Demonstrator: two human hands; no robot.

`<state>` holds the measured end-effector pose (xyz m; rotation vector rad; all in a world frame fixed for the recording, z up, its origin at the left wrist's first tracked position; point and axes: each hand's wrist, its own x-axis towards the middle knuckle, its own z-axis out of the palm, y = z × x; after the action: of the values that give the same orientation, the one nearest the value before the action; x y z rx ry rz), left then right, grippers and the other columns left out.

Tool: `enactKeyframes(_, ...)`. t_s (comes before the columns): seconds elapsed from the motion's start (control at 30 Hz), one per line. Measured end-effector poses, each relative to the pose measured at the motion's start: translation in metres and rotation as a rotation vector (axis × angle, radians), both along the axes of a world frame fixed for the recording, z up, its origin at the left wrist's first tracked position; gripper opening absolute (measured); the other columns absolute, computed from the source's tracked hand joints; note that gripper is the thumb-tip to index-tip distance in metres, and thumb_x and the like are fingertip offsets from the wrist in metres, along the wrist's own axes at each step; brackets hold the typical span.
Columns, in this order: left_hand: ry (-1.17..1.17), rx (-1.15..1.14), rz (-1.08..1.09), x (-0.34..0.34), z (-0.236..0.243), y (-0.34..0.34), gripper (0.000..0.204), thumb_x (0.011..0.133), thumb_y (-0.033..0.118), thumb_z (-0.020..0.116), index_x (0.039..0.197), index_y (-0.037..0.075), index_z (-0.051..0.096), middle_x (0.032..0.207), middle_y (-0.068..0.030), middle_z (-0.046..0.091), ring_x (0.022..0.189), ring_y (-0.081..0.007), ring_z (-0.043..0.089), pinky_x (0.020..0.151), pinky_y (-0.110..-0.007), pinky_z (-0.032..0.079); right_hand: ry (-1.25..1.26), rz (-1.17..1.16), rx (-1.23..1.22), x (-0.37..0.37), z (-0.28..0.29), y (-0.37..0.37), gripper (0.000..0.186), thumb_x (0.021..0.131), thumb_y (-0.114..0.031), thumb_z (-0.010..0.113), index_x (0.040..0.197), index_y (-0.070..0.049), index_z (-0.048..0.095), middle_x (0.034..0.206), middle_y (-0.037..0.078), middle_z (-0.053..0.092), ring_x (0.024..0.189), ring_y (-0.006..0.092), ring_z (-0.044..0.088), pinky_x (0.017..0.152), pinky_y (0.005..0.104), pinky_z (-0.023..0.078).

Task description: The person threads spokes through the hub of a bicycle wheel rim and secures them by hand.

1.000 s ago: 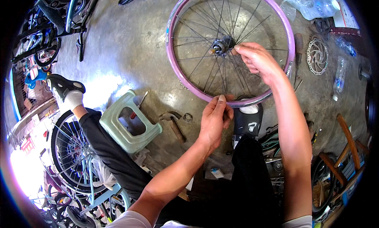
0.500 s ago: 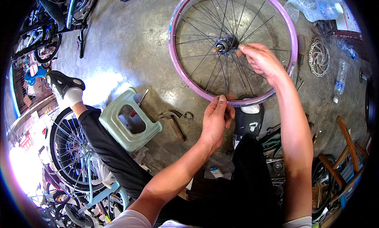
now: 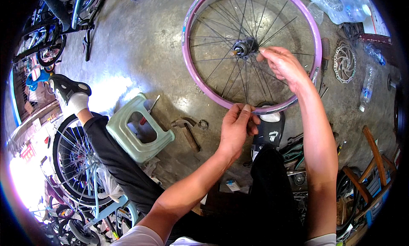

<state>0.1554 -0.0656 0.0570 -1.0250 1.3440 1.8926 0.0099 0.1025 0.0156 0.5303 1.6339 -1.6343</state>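
Note:
A purple bicycle rim [image 3: 316,35] with thin black spokes [image 3: 267,16] is in front of me, its near edge above my right shoe [image 3: 269,133]. In the middle is a black hub [image 3: 246,47] with a brownish axle end. My left hand [image 3: 238,129] grips the near edge of the rim, thumb on top and fingers curled beneath. Beside the hub my right hand [image 3: 281,66] is closed in a pinch on a spoke close to the flange; the fingers partly hide it.
A pale green stool [image 3: 121,126] stands left, with a screwdriver [image 3: 151,107] by it. A hammer [image 3: 189,135] and a metal ring [image 3: 203,125] lie near my left forearm. Right are a brake disc [image 3: 344,63], plastic bottles [image 3: 367,87] and a wooden frame [image 3: 375,154]. A bicycle wheel [image 3: 64,173] is lower left.
My left hand has shifted slightly right and up along the rim, its thumb now lying over the edge. The right hand stays almost in place by the hub.

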Motion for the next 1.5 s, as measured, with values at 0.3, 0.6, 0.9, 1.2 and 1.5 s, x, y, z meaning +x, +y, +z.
enactKeyframes(0.3,0.101,0.029,-0.157,-0.01,-0.002,0.01,0.022,0.102,0.026,0.061,0.101,0.005,0.067,0.09,-0.0005,0.067,0.075,-0.0074,0.058,0.069,-0.024,0.046,0.049,-0.06,-0.018,0.003,0.006,0.004,0.031,0.1,-0.037,0.061,0.1,-0.007,0.068,0.061,-0.013,0.032,0.049,0.0004,0.024,0.045,0.0228,0.015)
enactKeyframes(0.6,0.1,0.099,-0.189,-0.023,-0.006,0.029,0.018,0.1,0.022,0.064,0.096,0.005,0.067,0.082,0.001,0.067,0.067,-0.0047,0.054,0.061,-0.021,0.043,0.166,-0.045,0.105,0.003,0.001,0.011,0.03,0.098,-0.034,0.063,0.102,-0.005,0.069,0.064,-0.011,0.04,0.053,0.0039,0.034,0.048,0.0259,0.026)
enactKeyframes(0.9,0.141,0.107,-0.191,-0.026,-0.024,0.043,0.018,0.1,0.021,0.063,0.096,0.003,0.065,0.082,-0.0016,0.068,0.067,-0.0061,0.056,0.061,-0.021,0.044,0.661,0.451,0.771,-0.005,-0.002,-0.017,0.023,0.087,-0.029,0.07,0.104,-0.014,0.07,0.084,0.02,0.069,0.081,0.0401,0.068,0.073,0.0502,0.051)
enactKeyframes(1.2,0.145,0.079,-0.18,-0.02,-0.031,0.043,0.019,0.1,0.022,0.062,0.092,0.004,0.064,0.081,-0.0014,0.066,0.069,-0.0068,0.057,0.062,-0.023,0.044,0.776,0.332,0.926,-0.008,0.01,-0.011,0.016,0.089,-0.027,0.07,0.098,-0.014,0.07,0.071,0.017,0.067,0.072,0.0378,0.068,0.064,0.0483,0.051)
enactKeyframes(1.5,0.148,0.07,-0.195,-0.019,-0.031,0.043,0.021,0.101,0.023,0.061,0.092,0.005,0.064,0.08,-0.0012,0.066,0.069,-0.0069,0.057,0.062,-0.023,0.044,0.545,0.061,0.373,-0.002,-0.014,-0.017,0.021,0.091,-0.022,0.068,0.104,-0.007,0.073,0.069,0.006,0.062,0.062,0.0139,0.055,0.059,0.0314,0.043)
